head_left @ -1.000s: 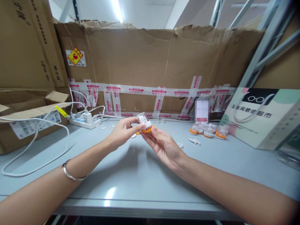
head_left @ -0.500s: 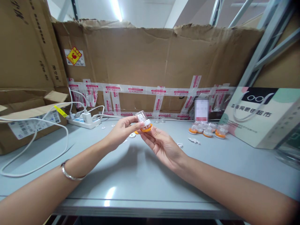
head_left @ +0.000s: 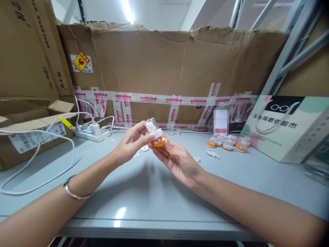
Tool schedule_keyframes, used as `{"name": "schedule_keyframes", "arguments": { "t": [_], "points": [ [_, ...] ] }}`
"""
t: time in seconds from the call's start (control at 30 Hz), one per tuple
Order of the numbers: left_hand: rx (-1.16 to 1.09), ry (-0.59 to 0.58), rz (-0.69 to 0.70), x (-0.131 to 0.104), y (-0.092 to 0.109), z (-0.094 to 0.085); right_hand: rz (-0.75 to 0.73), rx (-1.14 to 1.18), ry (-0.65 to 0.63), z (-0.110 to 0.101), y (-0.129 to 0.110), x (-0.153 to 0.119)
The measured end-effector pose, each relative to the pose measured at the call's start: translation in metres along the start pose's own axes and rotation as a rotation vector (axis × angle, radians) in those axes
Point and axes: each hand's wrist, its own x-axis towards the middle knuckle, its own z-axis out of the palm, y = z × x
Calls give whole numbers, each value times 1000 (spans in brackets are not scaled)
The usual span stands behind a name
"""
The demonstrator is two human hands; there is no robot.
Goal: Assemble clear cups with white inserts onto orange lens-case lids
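My left hand (head_left: 133, 140) grips a small clear plastic container with a white base (head_left: 153, 128), tilted, with white parts inside. Just below it, my right hand (head_left: 177, 157) has its fingers closed on an orange ring-shaped piece (head_left: 158, 141) with small white bits in it. The container's base and the orange piece sit very close; whether they touch I cannot tell. Under the hands, a white disc (head_left: 144, 148) lies on the grey table (head_left: 144, 202), with small clear pieces beside it.
Several clear containers with orange bases (head_left: 228, 145) stand at the right, near white parts (head_left: 212, 154). A paper bag (head_left: 280, 130) is farther right. At left are a power strip (head_left: 92, 133), a looping white cable (head_left: 74, 157) and an open cardboard box (head_left: 38, 137).
The clear container in my left hand has moved up and left, away from the orange piece. The inside of the orange piece now shows more. My right hand has barely moved.
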Motion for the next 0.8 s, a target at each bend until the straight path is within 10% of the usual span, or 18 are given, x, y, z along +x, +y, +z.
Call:
{"name": "schedule_keyframes", "arguments": {
  "t": [0.8],
  "points": [
    [-200,-116,-149,3,-9,-1,-16,10,8,-1,-1,0]
  ]
}}
